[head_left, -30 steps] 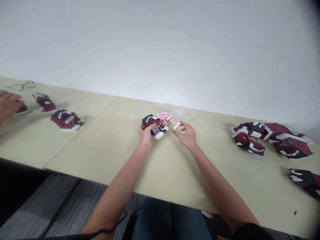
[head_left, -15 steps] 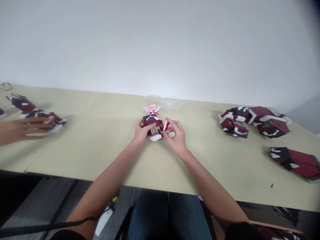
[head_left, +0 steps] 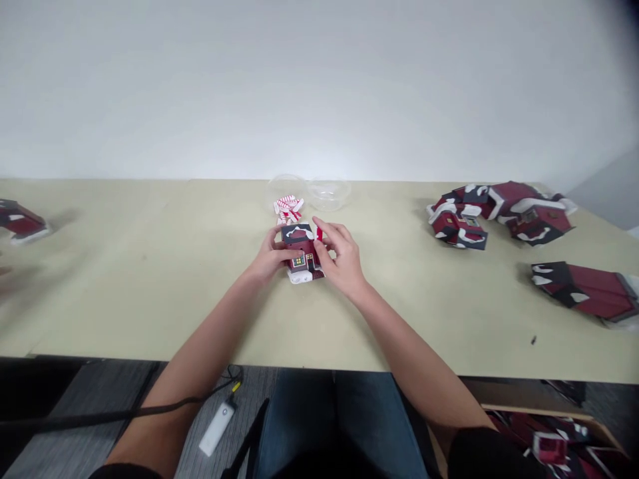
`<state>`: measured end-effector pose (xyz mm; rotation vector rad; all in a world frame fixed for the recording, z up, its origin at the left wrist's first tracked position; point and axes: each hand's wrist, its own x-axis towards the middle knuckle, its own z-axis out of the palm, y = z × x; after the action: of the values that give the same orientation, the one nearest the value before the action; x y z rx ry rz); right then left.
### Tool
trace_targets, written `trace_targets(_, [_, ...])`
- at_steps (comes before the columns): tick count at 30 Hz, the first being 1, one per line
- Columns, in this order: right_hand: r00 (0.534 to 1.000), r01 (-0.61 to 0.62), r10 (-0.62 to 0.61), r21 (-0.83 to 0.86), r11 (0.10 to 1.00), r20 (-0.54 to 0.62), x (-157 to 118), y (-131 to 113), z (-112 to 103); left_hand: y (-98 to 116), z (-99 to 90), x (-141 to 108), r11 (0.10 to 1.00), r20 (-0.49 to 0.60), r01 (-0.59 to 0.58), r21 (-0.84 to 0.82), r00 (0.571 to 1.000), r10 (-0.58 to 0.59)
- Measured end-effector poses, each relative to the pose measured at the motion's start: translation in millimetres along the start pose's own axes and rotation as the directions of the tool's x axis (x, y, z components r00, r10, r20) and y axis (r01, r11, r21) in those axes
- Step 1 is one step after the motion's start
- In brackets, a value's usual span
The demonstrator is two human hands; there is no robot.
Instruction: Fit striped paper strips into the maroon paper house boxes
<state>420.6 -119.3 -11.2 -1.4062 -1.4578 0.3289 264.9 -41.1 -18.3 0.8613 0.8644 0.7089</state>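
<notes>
A small dark-red model house (head_left: 300, 247) with a black, white-trimmed roof and yellow windows stands near the middle of the table. My left hand (head_left: 271, 255) grips it from the left, thumb across its front. Between the thumb and fingers of my right hand (head_left: 339, 255) is a small red-and-white piece (head_left: 319, 233), held against the right side of the roof. Whether that piece is fixed to the house cannot be seen. Just behind the house lies a pile of red-and-white striped pieces (head_left: 288, 206).
Two clear plastic bowls (head_left: 328, 193) stand at the back by the wall. Several more model houses (head_left: 506, 206) sit on the right, with another (head_left: 586, 289) in front and one (head_left: 22, 219) at the far left. Below right is a box of houses (head_left: 554, 442).
The view has turned slightly. My right hand has brought the red-and-white piece up against the roof, and the house faces more toward me. Another person's hand at left has mostly left view.
</notes>
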Motion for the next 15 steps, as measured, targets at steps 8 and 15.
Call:
trace_targets(8, [0.998, 0.033, -0.031, -0.028, 0.999, 0.063, 0.7, -0.1, -4.0, 0.2, -2.8, 0.1, 0.997, 0.078, 0.021, 0.080, 0.997, -0.027])
trace_targets(15, [0.997, -0.051, 0.051, 0.004, 0.999, 0.059, 2.0, 6.5, -5.3, -2.7, -8.7, 3.4, 0.995, 0.101, 0.054, 0.079, 0.993, -0.062])
